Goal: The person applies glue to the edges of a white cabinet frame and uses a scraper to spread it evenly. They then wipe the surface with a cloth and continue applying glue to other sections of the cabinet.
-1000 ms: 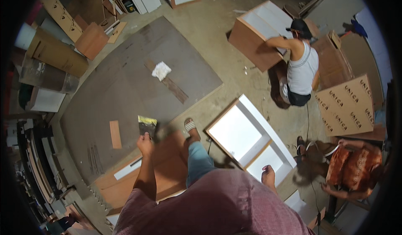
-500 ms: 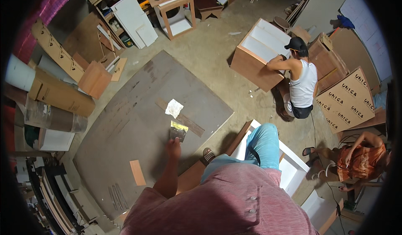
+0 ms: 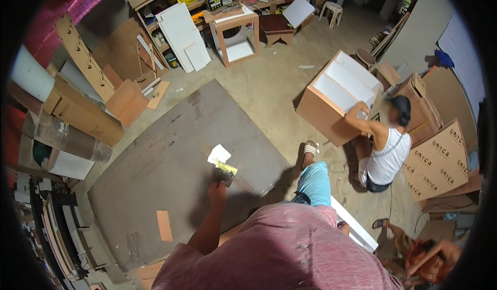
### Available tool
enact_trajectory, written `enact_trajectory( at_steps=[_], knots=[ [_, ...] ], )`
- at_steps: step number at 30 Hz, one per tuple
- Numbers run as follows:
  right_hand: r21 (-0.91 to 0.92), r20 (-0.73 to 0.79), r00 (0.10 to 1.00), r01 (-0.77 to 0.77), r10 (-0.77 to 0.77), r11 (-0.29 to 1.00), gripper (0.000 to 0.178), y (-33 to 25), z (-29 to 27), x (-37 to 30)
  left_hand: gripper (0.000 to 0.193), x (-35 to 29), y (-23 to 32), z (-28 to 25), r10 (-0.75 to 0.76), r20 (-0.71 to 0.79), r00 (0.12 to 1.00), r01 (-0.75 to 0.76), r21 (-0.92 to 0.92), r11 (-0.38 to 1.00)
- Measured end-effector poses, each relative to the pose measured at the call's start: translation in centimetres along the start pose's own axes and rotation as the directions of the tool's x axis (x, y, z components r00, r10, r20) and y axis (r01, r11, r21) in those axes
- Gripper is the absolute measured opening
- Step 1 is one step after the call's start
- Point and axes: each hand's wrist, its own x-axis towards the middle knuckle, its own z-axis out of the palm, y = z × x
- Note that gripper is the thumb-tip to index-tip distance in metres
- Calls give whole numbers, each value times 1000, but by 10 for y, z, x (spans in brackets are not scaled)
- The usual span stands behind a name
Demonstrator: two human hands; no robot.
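My left hand (image 3: 217, 191) is closed round the lower end of a dark flat spreader-like tool (image 3: 223, 177), its far edge smeared yellow. That edge overlaps a crumpled white sheet (image 3: 219, 154) in the view; I cannot tell whether they touch. Beneath both lies a large grey-brown board (image 3: 140, 181), marked with dark streaks. A small orange-brown wood piece (image 3: 164, 225) rests on it, left of my forearm. Beside my shirt, a patch of skin by a long white panel (image 3: 354, 228) may be my right hand (image 3: 343, 228); no fingers can be made out.
To the right, a person in a white vest (image 3: 387, 158) crouches at a wooden cabinet (image 3: 326, 114) with white insides. Another person in orange (image 3: 427, 261) sits at the lower right. Cardboard rolls (image 3: 85, 114) lean at the left. Shelves and an open wooden frame (image 3: 233, 36) stand behind.
My view has shifted, and my sandalled foot has stepped forward past the board's right edge. The tool has come up to the white sheet. The crouching person has turned and leaned.
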Motion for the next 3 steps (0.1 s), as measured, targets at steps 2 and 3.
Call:
enact_trajectory(
  at_steps=[2, 3],
  knots=[
    [184, 19, 998, -58, 56, 981, 21, -63, 0, 73, 36, 10, -22, -4, -174, -57, 983, 168, -93, 981],
    [285, 5, 1000, -31, 31, 958, 22, -77, -7, 105, 36, 26, -6, 8, -251, -29, 967, 243, -174, 954]
  ],
)
